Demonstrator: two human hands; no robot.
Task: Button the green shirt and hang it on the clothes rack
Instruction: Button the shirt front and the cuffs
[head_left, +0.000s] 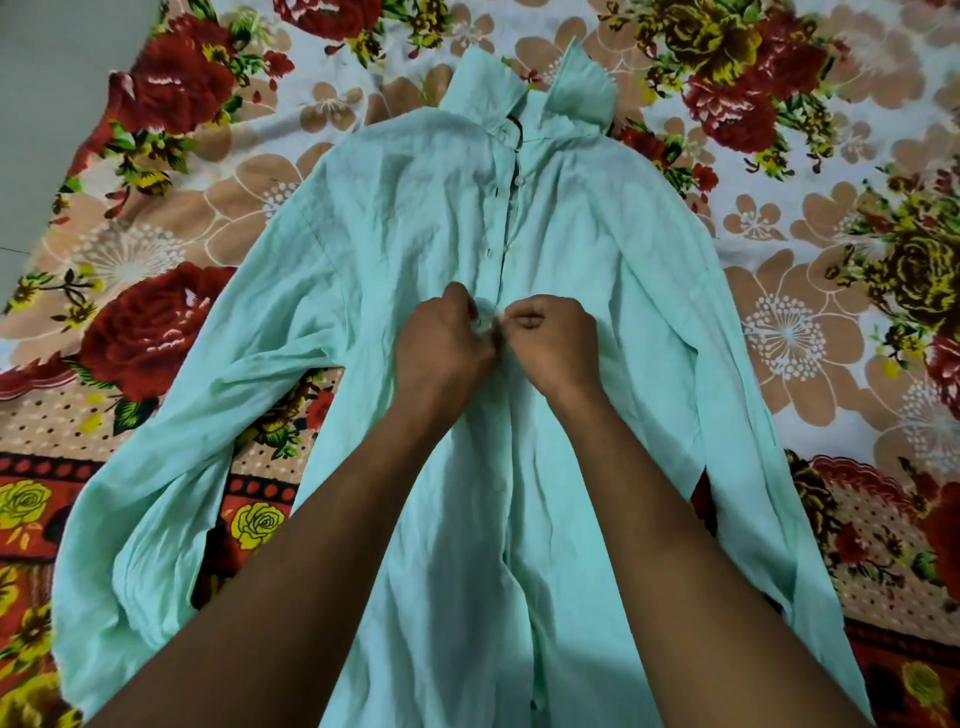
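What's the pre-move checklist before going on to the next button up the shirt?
1. Both hands on the placket: left hand and right hand pinch the green shirt at mid-front: ok.
2. Current button through its hole: hidden by fingers: cannot tell.
3. Placket above open, next button in view: ok.
4. Lower button closed: looks so, ok.
5. Shirt flat on the floral bedsheet: wrinkled but spread: ok.
6. Clothes rack: not in view, cannot tell.
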